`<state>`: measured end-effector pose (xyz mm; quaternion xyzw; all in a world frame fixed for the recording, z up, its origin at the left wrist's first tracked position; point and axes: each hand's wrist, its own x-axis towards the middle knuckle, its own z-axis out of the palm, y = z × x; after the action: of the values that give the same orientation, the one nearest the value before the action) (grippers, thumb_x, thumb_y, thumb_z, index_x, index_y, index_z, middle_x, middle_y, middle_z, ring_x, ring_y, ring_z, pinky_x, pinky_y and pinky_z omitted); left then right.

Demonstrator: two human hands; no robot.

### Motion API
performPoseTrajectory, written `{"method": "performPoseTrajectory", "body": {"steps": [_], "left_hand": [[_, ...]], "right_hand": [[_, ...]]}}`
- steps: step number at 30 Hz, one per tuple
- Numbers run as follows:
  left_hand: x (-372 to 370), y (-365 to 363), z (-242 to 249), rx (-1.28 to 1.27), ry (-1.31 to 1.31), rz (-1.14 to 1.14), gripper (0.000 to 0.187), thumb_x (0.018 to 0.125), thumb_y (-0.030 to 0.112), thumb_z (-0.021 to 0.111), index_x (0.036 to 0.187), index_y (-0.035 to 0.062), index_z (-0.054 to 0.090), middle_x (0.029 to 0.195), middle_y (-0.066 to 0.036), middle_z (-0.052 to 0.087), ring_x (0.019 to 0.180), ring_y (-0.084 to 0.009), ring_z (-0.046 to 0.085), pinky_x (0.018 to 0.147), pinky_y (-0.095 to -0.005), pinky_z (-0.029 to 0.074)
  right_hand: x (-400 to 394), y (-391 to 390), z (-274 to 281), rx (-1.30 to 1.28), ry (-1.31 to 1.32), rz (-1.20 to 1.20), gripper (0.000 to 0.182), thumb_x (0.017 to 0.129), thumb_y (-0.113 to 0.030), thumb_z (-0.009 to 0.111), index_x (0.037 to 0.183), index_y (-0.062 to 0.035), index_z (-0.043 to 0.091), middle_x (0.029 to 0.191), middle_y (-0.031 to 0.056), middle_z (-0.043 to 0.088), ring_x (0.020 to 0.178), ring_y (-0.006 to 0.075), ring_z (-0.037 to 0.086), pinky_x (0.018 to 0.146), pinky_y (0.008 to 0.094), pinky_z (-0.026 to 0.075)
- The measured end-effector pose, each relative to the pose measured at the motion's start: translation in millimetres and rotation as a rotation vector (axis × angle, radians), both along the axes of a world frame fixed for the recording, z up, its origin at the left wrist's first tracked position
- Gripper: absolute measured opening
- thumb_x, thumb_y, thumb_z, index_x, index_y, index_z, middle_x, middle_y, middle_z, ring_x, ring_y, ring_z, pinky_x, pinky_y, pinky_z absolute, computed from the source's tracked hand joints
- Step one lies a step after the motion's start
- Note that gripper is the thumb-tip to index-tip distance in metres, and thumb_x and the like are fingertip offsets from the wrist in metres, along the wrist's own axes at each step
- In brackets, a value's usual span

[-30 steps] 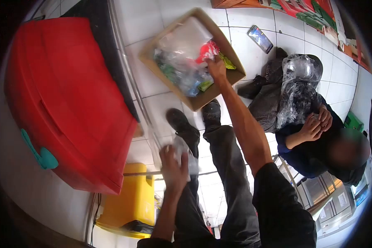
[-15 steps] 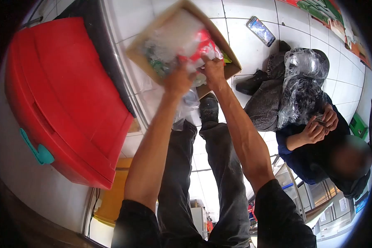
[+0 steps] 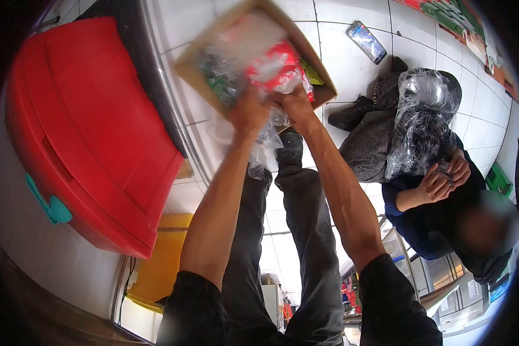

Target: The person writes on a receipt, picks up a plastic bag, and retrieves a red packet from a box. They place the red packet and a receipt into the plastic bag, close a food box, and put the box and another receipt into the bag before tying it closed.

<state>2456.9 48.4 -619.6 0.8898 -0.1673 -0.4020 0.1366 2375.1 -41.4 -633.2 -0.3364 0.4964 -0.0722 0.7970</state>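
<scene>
A red-and-white printed plastic packet (image 3: pixel 274 64) lies within an open cardboard box (image 3: pixel 322 68) on the floor. My left hand (image 3: pixel 250 112) is closed at the packet's lower left edge, its fingertips partly hidden. Beside it, nearly touching, my right hand (image 3: pixel 297 105) has its thumb and fingers pinched on the near edge of the same packet. Crumpled clear plastic (image 3: pixel 264 144) hangs below both hands over the box's near side. Also in the box are blurred whitish plastic, something green at the left, and a yellow-green packet (image 3: pixel 311 74).
A big red lidded container (image 3: pixel 92 132) with a teal latch stands at left, above a yellow bin (image 3: pixel 161 259). A phone (image 3: pixel 367 42) lies on the white tiles. At right a seated person (image 3: pixel 438 207) handles something small, with clear plastic (image 3: pixel 421 121) across the lap.
The red-and-white packet now shows more of its printed face, spread wider between my hands. My hands have come slightly closer together. The seated person keeps much the same pose.
</scene>
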Motion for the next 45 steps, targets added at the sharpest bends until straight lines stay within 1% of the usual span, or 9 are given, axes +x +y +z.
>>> {"method": "performPoseTrajectory", "body": {"steps": [7,10,13,23,28,31,35,40,45], "left_hand": [[6,-12,1,0.136,0.075,-0.051,0.06,0.079,0.033,0.067,0.128,0.0144,0.038,0.119,-0.015,0.061,0.11,-0.0371,0.058,0.092,-0.0493,0.044],[3,-15,-4,0.185,0.064,-0.064,0.06,0.081,0.03,0.065,0.13,0.0155,0.034,0.115,-0.017,0.063,0.107,-0.0395,0.059,0.09,-0.0506,0.045],[2,-12,-4,0.227,0.025,-0.11,0.055,0.083,0.028,0.063,0.129,0.0157,0.036,0.109,-0.019,0.065,0.1,-0.041,0.062,0.086,-0.051,0.047],[-11,25,-1,-0.183,-0.201,-0.114,0.037,0.084,0.023,0.064,0.118,0.0146,0.052,0.106,-0.017,0.063,0.097,-0.0393,0.061,0.081,-0.0469,0.049],[-7,23,-1,-0.179,-0.199,-0.2,0.039,0.085,0.018,0.063,0.123,0.0152,0.052,0.113,-0.015,0.059,0.102,-0.0369,0.059,0.083,-0.046,0.049],[-6,24,-2,-0.169,-0.163,-0.179,0.039,0.085,0.016,0.063,0.123,0.0134,0.052,0.113,-0.015,0.059,0.102,-0.0361,0.059,0.083,-0.0466,0.049],[-18,31,-2,-0.281,-0.182,-0.099,0.04,0.085,0.017,0.063,0.123,0.0126,0.051,0.116,-0.014,0.058,0.101,-0.0361,0.059,0.082,-0.0463,0.049],[-41,35,16,-0.296,-0.217,-0.216,0.044,0.086,0.023,0.063,0.126,0.0143,0.049,0.129,-0.014,0.048,0.091,-0.0383,0.063,0.077,-0.0476,0.052],[-58,30,7,-0.039,-0.088,-0.266,0.043,0.085,0.029,0.062,0.124,0.0147,0.052,0.135,-0.017,0.041,0.079,-0.0374,0.066,0.071,-0.0486,0.054]], "right_hand": [[-5,11,-6,-0.064,0.16,-0.071,0.039,0.085,0.002,0.059,0.122,-0.0057,0.049,0.11,0.0085,0.062,0.095,0.0176,0.062,0.077,0.03,0.053],[-12,19,-42,-0.526,0.269,-0.006,0.036,0.085,-0.001,0.06,0.12,-0.0038,0.051,0.106,0.0092,0.063,0.091,0.0177,0.061,0.078,0.0319,0.051],[-14,11,-43,-0.579,0.428,0.0,0.036,0.084,-0.009,0.065,0.116,0.0043,0.052,0.108,0.0207,0.064,0.097,0.033,0.063,0.085,0.0411,0.047],[-8,-19,8,0.097,0.269,-0.07,0.033,0.087,-0.012,0.061,0.116,-0.0007,0.053,0.101,0.0105,0.061,0.084,0.0197,0.063,0.064,0.0343,0.055],[4,-10,37,-0.873,0.572,0.154,0.053,0.073,-0.01,0.068,0.124,-0.0088,0.053,0.127,0.0221,0.044,0.114,0.0373,0.05,0.099,0.0524,0.038],[8,-15,52,-1.303,0.701,0.735,0.049,0.074,-0.018,0.068,0.122,-0.0164,0.059,0.132,0.0182,0.04,0.123,0.0336,0.044,0.104,0.0532,0.031],[9,-25,40,-1.261,0.618,1.407,0.042,0.08,-0.026,0.063,0.122,-0.0275,0.061,0.135,0.0079,0.047,0.129,0.0299,0.038,0.103,0.0655,0.022],[-2,-33,3,-1.673,0.437,1.296,0.026,0.082,-0.023,0.057,0.106,-0.0173,0.065,0.096,0.0099,0.067,0.114,0.028,0.055,0.103,0.0637,0.026],[-29,-11,-9,-1.501,0.227,1.052,0.026,0.08,-0.022,0.063,0.105,-0.0139,0.063,0.099,0.0085,0.066,0.108,0.0273,0.058,0.098,0.05,0.036]]}}
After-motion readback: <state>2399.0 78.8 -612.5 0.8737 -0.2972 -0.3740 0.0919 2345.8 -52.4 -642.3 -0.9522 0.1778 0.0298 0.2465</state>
